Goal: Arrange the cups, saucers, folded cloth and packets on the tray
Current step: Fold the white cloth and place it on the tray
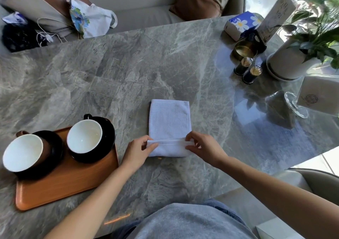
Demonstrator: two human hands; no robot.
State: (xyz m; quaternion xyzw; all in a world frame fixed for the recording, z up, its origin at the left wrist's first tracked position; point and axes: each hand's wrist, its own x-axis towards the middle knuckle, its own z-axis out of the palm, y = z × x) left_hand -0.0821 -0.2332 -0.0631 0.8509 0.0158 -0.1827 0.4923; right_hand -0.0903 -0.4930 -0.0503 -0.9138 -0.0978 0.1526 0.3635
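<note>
A white cloth (169, 121) lies on the grey marble table, its near end rolled over into a fold. My left hand (139, 150) pinches the left end of that fold and my right hand (201, 147) pinches the right end. To the left sits an orange tray (73, 182). On it stand two cups on black saucers: a brown cup (23, 152) at the left and a black cup (85, 138) on a saucer (108, 143) that overhangs the tray's far edge. I see no packets.
At the far right stand a potted plant (293, 61), a brass bowl (244, 50), two toothpick jars (247, 70), a tissue box (240, 25), a card stand (275, 17) and a glass napkin holder (311, 99). Bags (88, 17) lie on the bench beyond.
</note>
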